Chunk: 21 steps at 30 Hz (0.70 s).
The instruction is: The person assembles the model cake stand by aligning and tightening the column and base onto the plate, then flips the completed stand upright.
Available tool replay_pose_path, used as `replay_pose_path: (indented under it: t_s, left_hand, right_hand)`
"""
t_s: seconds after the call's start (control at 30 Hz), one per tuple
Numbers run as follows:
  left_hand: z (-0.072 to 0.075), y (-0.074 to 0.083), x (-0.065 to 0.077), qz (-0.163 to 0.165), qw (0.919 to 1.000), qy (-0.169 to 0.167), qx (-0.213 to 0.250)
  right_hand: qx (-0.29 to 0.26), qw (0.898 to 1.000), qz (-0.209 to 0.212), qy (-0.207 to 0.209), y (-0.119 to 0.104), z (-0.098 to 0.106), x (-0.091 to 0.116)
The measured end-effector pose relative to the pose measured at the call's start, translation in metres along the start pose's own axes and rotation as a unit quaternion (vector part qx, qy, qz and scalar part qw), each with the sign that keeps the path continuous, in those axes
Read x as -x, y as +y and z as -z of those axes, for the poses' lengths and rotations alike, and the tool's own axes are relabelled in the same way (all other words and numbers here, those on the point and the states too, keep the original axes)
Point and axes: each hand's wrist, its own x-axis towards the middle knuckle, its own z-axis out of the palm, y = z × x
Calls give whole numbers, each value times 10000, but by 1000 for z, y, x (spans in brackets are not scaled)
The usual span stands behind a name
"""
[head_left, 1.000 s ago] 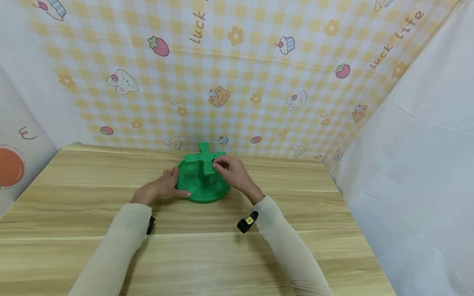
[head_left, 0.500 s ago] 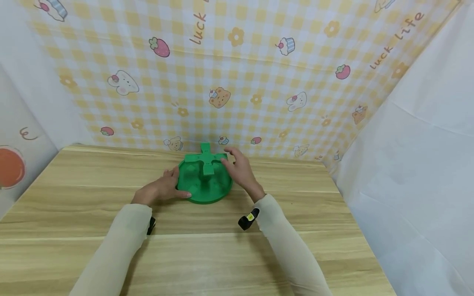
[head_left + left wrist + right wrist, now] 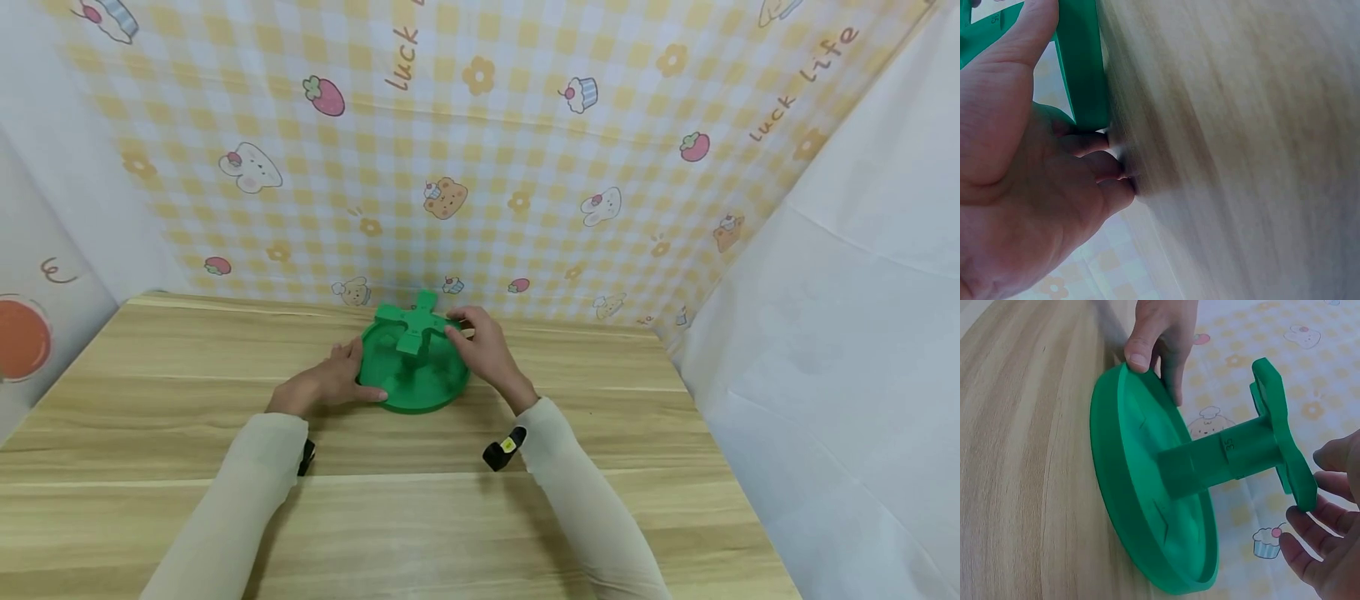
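Note:
A green plastic stand has a round, rimmed base [image 3: 408, 392], a thick post [image 3: 1219, 456] and a cross-shaped top [image 3: 418, 322]. The marking on the post looks like "35". On the base's left side, my left hand [image 3: 326, 383] grips the rim, thumb on the near edge and the other fingers round the outside, low by the table. My right hand [image 3: 485, 348] holds the tip of the cross's right arm between thumb and fingers. In the right wrist view, its fingertips [image 3: 1296, 515] lie against that tip, the lower ones spread loosely.
The stand is on a wood-grain table [image 3: 420, 533] close to its back edge. Behind rises a yellow checked cloth [image 3: 517, 150] with cartoon prints. White cloth [image 3: 847, 333] hangs at the right side. Each wrist wears a small black camera, such as the right camera [image 3: 501, 450].
My right hand let go of the cross's near arm, moved to the right arm with fingers spread, then closed in on it. The cross has turned clockwise from above. My left hand stays put.

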Motion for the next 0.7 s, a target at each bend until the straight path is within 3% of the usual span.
replay_pose_path:
  t_s: [0.7]
  left_hand:
    - [-1, -2, -2, -40, 10000, 20, -61]
  right_hand:
    - [103, 9992, 165, -347, -11, -1, 5]
